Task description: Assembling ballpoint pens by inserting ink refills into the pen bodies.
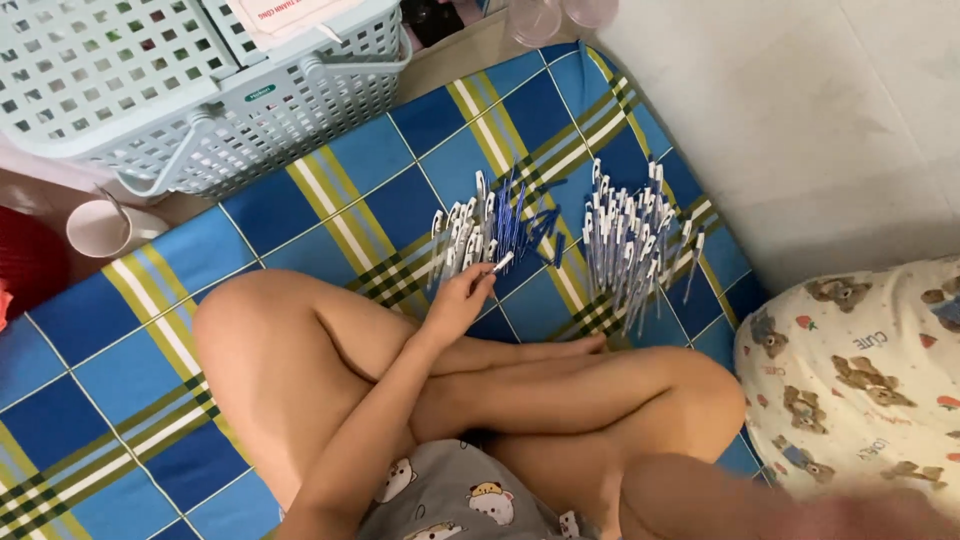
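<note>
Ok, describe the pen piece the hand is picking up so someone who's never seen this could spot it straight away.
Start at the blue plaid mat on the floor, below the pale lattice basket. Two heaps of pen parts lie on it; go to the left heap. The piece is the short white one at that heap's near edge, pinched in the left hand fingertips, while its neighbours lie loose on the mat.

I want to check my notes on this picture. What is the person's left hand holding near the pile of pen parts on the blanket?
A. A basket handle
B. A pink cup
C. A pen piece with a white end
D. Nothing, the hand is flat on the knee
C: the left hand pinches a slim pen piece with a white end, beside the left pile of pen parts on the plaid blanket.
</note>
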